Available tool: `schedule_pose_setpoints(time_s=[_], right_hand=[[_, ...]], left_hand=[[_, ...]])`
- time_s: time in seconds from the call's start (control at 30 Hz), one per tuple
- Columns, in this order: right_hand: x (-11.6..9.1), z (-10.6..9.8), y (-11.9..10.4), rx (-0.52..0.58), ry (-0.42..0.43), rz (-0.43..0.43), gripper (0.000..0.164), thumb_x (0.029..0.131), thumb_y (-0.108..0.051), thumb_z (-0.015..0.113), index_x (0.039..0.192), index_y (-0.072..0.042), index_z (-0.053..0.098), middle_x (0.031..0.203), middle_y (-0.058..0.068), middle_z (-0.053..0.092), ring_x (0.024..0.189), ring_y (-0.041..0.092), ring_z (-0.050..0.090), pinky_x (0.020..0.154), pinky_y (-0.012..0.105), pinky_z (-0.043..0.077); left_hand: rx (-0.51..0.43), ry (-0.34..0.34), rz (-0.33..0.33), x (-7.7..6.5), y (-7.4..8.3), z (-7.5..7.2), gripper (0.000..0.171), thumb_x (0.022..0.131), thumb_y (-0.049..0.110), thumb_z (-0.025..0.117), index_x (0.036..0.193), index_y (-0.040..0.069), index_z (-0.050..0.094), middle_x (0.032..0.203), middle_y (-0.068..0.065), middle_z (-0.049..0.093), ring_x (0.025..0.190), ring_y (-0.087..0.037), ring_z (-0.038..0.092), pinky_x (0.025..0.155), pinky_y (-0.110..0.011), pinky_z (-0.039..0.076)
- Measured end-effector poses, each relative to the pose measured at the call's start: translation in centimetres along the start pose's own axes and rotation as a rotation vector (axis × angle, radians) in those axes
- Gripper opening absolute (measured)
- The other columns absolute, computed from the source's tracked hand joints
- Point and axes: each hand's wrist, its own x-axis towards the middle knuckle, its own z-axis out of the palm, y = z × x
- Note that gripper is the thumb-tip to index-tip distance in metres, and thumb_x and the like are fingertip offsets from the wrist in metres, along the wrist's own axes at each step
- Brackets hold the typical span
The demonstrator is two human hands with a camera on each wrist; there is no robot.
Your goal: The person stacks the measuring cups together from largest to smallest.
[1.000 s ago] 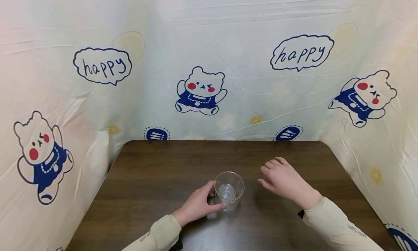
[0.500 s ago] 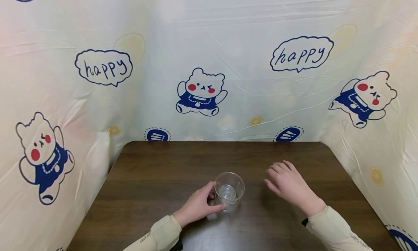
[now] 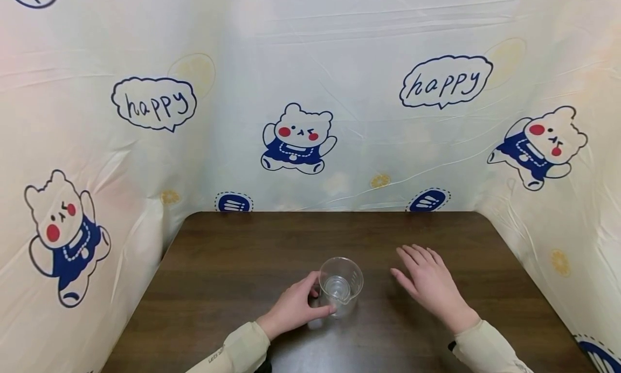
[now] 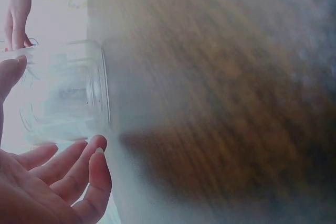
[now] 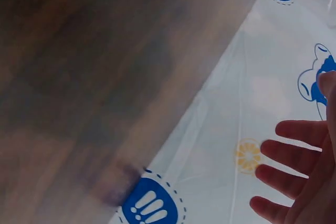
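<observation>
A clear glass beaker (image 3: 341, 284) with a pouring lip and printed marks stands upright on the table. My left hand (image 3: 293, 306) holds it from its left side, thumb at the near side and fingers curled around the far side. In the left wrist view, the beaker (image 4: 65, 95) lies between the thumb and the fingers (image 4: 71, 182). Rings show low inside the glass; I cannot tell whether it contains liquid. To the right of the beaker and apart from it, my right hand (image 3: 433, 287) is palm down with straight, spread fingers. Nothing is in it in the right wrist view.
The dark wood-grain table (image 3: 242, 243) has rounded far corners. A pale cloth (image 3: 368, 92) printed with bears and "happy" bubbles hangs behind it and along both sides.
My right hand has drawn slightly nearer and to the right, and its loosely bent fingers have straightened. The left hand and the beaker stay in place.
</observation>
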Motion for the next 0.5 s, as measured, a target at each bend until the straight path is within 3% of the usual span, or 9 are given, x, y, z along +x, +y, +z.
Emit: schedule_pose_setpoints(time_s=[0.17, 0.5], right_hand=[[-0.5, 1.1, 0.0, -0.023, -0.028, 0.037, 0.062, 0.101, -0.052, 0.06, 0.14, -0.005, 0.064, 0.143, 0.021, 0.061, 0.135, 0.044, 0.052, 0.112, 0.063, 0.035], [-1.1, 1.8, -0.4, -0.051, -0.015, 0.078, 0.063, 0.1, -0.054, 0.059, 0.141, -0.007, 0.064, 0.143, 0.022, 0.06, 0.138, 0.046, 0.049, 0.113, 0.066, 0.032]], left_hand=[[0.001, -0.001, -0.008, 0.1, -0.1, -0.1, 0.074, 0.085, 0.057, 0.081, 0.142, 0.019, 0.054, 0.111, -0.001, 0.069, 0.099, -0.018, 0.066, 0.08, -0.035, 0.053], [0.008, 0.001, -0.002, 0.1, -0.3, 0.1, 0.074, 0.085, 0.056, 0.082, 0.142, 0.019, 0.055, 0.112, -0.001, 0.07, 0.098, -0.017, 0.067, 0.08, -0.035, 0.054]])
